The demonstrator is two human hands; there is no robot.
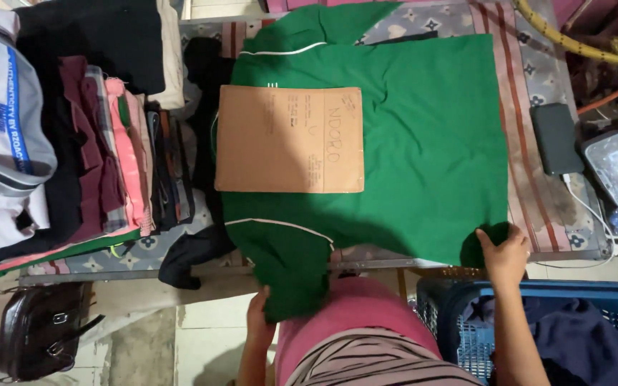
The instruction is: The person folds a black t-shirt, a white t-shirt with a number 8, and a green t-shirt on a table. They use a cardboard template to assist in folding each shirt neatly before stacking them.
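Patterned cloth with stars and red stripes covers the bench [538, 207], which stands over a pale tiled floor. Spread flat across it lies a green shirt [423, 143] with thin white piping, and a brown cardboard sheet [287, 139] rests on the shirt's upper part. The left hand [257, 318] is closed on the shirt's near sleeve, which hangs over the bench edge below the cardboard. The right hand [503, 254] pinches the shirt's near hem corner, well to the right of the cardboard. Left of the shirt sits a row of folded clothes [109, 143] in maroon, pink, black and grey. Right of the shirt lie a dark power bank [556, 137] and a white cable. Below the shirt's hem corner, off the bench, a blue plastic basket [459, 322] holds dark navy cloth [574, 343]. A dark brown handbag [41, 329] sits on the floor, far left of the basket.
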